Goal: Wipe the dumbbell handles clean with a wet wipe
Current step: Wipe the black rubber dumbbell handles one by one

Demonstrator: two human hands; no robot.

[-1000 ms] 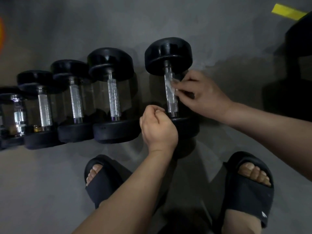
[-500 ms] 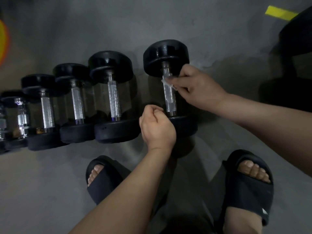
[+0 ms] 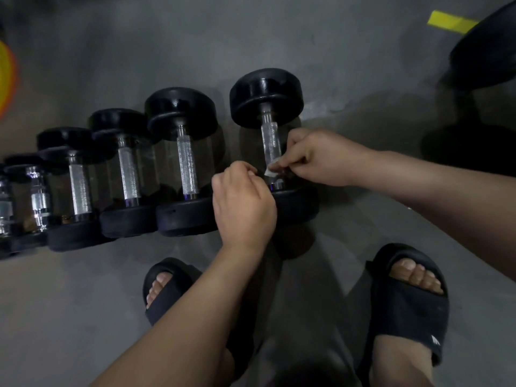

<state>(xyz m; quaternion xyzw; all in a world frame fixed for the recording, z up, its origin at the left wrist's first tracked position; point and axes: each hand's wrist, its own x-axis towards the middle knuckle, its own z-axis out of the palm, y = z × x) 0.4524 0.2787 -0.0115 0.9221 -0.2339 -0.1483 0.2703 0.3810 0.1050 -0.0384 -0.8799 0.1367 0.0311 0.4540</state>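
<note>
A person's right hand reaches in from the right of the largest dumbbell and pinches a small white wet wipe between thumb and fingertips. The hand presses the wipe against the lower part of the dumbbell's knurled steel handle, just above its near black head. The left hand is clenched in a fist just left of the handle and overlaps that near head. Nothing shows in its grip.

The dumbbell lies on a grey concrete floor with its handle pointing away from the person. To its left, smaller dumbbells lie parallel and close together, each smaller than the last:
- a second dumbbell
- a third dumbbell
- a fourth dumbbell
- a chrome-handled dumbbell towards the frame edge

On the near side of the largest dumbbell are the person's bare-toed feet in black slides, the left slide and the right slide. The right slide carries a small white mark on its strap, too small to read.

Beyond the dumbbell and to its right sit a large dark round weight and a yellow strip on the floor. Far to its left, a blurred orange-yellow shape sits at the frame edge.
</note>
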